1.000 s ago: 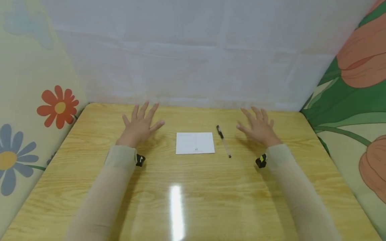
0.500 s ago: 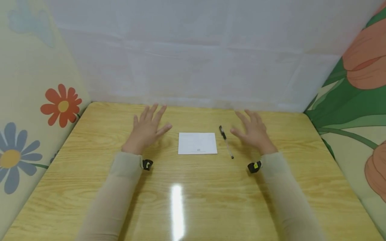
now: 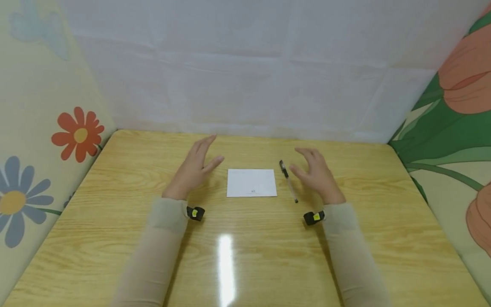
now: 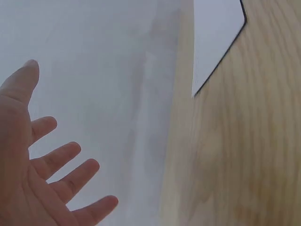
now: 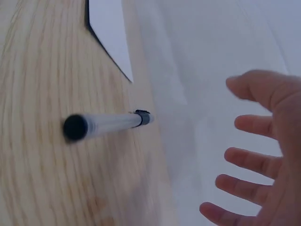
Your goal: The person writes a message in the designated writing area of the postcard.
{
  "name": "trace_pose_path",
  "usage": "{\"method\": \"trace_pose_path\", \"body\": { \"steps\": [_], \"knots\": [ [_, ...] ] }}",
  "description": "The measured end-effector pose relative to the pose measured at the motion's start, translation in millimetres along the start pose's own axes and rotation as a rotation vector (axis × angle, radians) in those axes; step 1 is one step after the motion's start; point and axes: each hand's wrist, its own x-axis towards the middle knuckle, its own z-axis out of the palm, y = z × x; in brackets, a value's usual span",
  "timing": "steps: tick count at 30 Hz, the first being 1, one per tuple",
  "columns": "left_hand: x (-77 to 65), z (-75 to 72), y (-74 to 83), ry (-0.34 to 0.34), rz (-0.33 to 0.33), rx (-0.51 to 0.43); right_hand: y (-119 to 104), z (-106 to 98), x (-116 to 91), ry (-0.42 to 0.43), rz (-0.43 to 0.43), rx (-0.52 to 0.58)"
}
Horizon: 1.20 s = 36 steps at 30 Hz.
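Note:
A white card (image 3: 251,182), with a small dark mark near its front edge, lies flat in the middle of the table in the head view. Just right of it lies a clear pen (image 3: 289,181) with a black cap, slanting toward the front. My left hand (image 3: 193,170) hovers to the left of the card, fingers extended and thumb apart, holding nothing. On the other side, my right hand (image 3: 316,174) is above the table beside the pen, its thumb close to it but not gripping it. In the right wrist view the pen (image 5: 113,125) and my spread fingers (image 5: 254,162) are apart.
The wooden table (image 3: 253,256) carries a bright strip of reflected light. A white sheet (image 3: 245,76) stands behind it. Flower-painted panels flank the table on the left (image 3: 34,179) and right (image 3: 452,111). Black wrist cameras sit on both sleeves.
Both hands have moved inward, toward the card and pen, and turned so the palms face each other more. The fingers look less spread. Card and pen lie as before; the view has shifted slightly.

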Motion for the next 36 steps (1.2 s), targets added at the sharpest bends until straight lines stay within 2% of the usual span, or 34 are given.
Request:
{"method": "trace_pose_path", "body": {
  "steps": [7,11,14,20,27,36],
  "knots": [
    [-0.7,13.3,-2.9,0.076,-0.027,-0.236,-2.2,3.0,-1.3,0.018,0.053,0.099],
    [-2.6,20.2,-8.6,0.073,-0.041,-0.409,-4.4,3.4,-2.2,0.014,0.09,0.117],
    [-2.3,24.7,-10.3,0.062,-0.032,-0.5,-5.4,3.5,-3.6,0.016,0.112,0.11],
    [-2.1,32.1,-13.1,0.065,-0.033,-0.551,-6.2,7.5,-3.5,0.004,0.151,0.111],
    [-9.6,38.5,-16.8,0.048,-0.091,-0.565,-3.6,14.0,-4.5,-0.009,0.187,0.118],
    [-10.0,43.8,-22.5,0.061,-0.142,-0.648,-4.5,17.4,-3.2,-0.004,0.201,0.114]
  ]
}}
